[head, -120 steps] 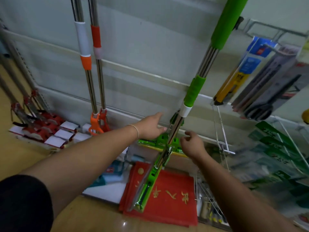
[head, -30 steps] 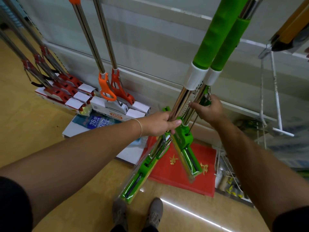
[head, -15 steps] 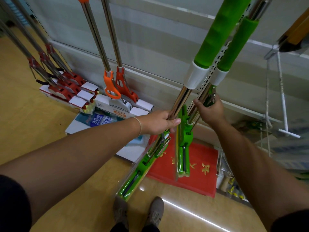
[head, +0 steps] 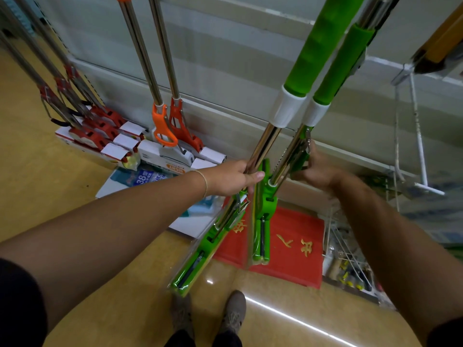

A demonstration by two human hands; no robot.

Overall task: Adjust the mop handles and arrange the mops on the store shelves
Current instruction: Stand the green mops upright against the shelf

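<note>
Head view, looking down at the floor in front of a store display. 2 green mops occupy the centre of the frame, both tilted, with their handles running to the upper right.

1. The left hand [head: 233,180] grips the bare steel shaft of the first green mop [head: 263,146], fingers and thumb curled round it below the white collar [head: 288,108]. A thin bracelet [head: 204,181] sits on that wrist.
2. The head of the first green mop slants to the lower left of centre, over the tan floor [head: 37,184].
3. The right hand [head: 318,171] holds the second green mop [head: 288,159] at the green lever on its shaft, fingers curled round that part. How far the fingers wrap cannot be told, since the shaft hides them.
4. The head of the second green mop hangs near vertical over the red mat [head: 288,246], just beside the first shaft. Whether it touches the mat cannot be told.
5. The 2 green foam grips [head: 318,46] lie side by side at the upper right.

Surroundings: 2 orange mops [head: 162,126] stand upright against the grey back panel [head: 225,58], left of centre, heads in white sleeves. Several red mops [head: 82,121] lean at the left edge. A wire rack [head: 345,259] sits at the lower right. The person's 2 shoes [head: 208,314] show at the bottom centre.
</note>
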